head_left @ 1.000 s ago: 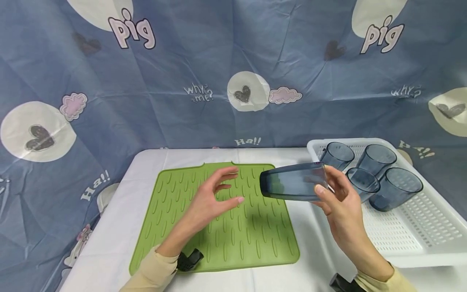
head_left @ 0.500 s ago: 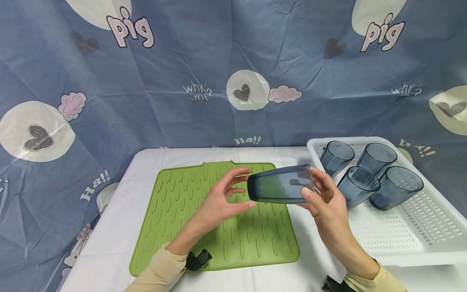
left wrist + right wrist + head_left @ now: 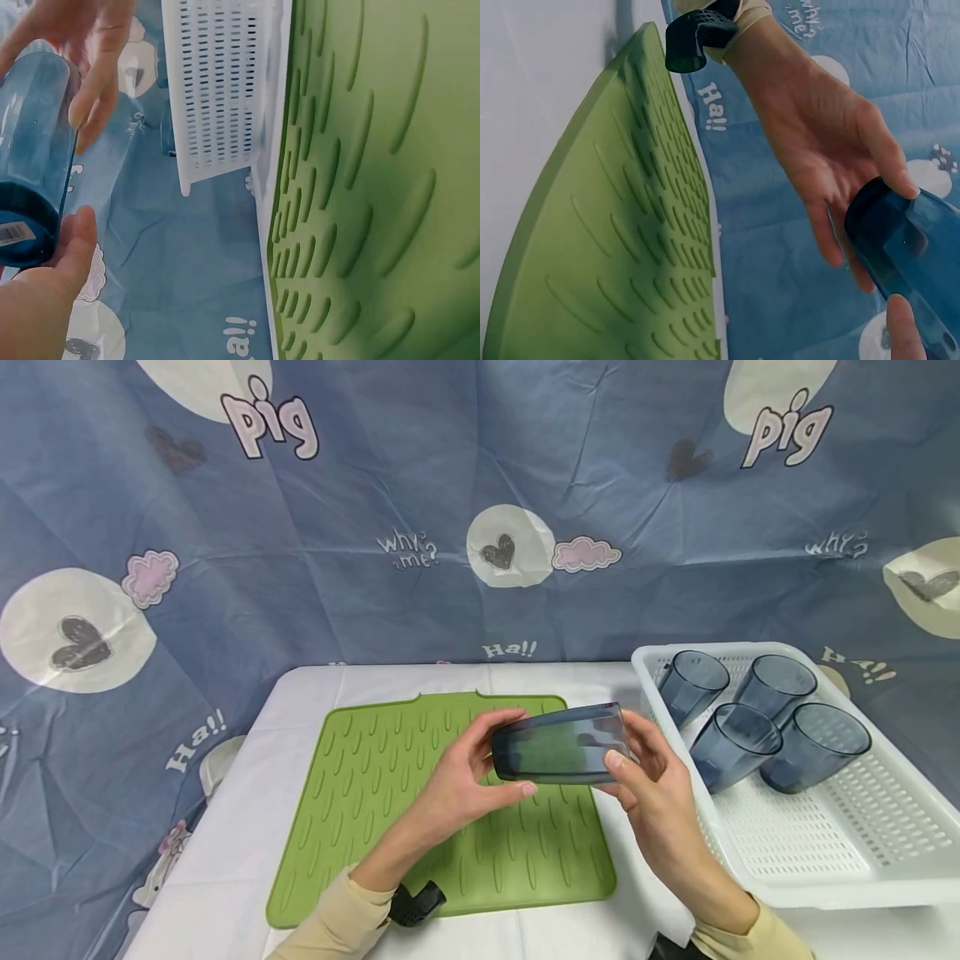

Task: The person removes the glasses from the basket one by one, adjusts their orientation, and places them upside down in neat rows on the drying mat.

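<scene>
A blue-tinted drinking glass lies sideways in the air above the green ridged mat, its dark base to the left. My right hand grips it near the rim, thumb on the near side and fingers behind. Around the base end curls my left hand, thumb along the lower edge and fingers at the far side. A barcode sticker shows on the glass's base in the left wrist view. From the right wrist, the left thumb lies against the glass.
To the right stands a white perforated basket. Several similar glasses lean in its back part, among them a nearer one and a right one. A patterned blue cloth hangs behind the white-covered table.
My right hand has carried the glass left over the mat, away from the basket. My left hand has moved right to meet it and now holds the base end.
</scene>
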Demonstrator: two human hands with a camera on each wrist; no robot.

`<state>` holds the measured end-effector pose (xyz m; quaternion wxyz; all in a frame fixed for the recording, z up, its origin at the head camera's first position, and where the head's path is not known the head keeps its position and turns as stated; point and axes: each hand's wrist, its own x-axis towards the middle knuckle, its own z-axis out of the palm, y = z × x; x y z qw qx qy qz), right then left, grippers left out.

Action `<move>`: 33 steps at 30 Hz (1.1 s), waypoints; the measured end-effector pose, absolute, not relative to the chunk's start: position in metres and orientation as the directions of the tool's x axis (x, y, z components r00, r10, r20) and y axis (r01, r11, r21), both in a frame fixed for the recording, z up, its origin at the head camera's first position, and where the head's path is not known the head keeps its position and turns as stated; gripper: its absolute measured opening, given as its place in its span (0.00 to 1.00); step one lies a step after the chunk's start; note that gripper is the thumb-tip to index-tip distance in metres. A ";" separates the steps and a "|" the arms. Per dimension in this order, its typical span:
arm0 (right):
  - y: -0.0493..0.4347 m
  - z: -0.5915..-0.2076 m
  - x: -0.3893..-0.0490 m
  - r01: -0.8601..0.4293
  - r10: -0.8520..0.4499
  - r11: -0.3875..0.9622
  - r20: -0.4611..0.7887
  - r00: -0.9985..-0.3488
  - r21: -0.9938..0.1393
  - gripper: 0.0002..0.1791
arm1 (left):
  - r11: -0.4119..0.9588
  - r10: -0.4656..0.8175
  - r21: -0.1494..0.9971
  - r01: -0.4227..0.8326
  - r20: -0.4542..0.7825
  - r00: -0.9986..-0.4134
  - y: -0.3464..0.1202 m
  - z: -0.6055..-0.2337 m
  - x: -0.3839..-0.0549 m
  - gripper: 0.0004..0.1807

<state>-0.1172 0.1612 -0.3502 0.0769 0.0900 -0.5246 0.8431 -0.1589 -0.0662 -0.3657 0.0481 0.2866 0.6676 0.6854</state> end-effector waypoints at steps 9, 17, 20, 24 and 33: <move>0.160 -0.353 -0.119 -0.223 0.003 -0.470 0.251 -0.968 -0.854 0.23 | -0.199 0.434 0.946 0.255 0.319 -0.843 -0.066 -0.366 -0.158 0.39; 0.161 -0.357 -0.120 -0.206 -0.050 -0.468 0.259 -0.965 -0.859 0.23 | -0.196 0.420 0.941 0.276 0.335 -0.844 -0.067 -0.366 -0.157 0.38; 0.163 -0.359 -0.121 -0.210 -0.086 -0.473 0.282 -0.956 -0.855 0.23 | -0.202 0.418 0.940 0.274 0.336 -0.844 -0.067 -0.366 -0.158 0.38; 0.162 -0.360 -0.121 -0.202 -0.095 -0.482 0.280 -0.955 -0.852 0.23 | -0.209 0.411 0.940 0.269 0.334 -0.848 -0.068 -0.364 -0.160 0.38; 0.159 -0.360 -0.121 -0.185 -0.101 -0.486 0.265 -0.959 -0.854 0.24 | -0.203 0.409 0.937 0.284 0.345 -0.845 -0.072 -0.360 -0.163 0.38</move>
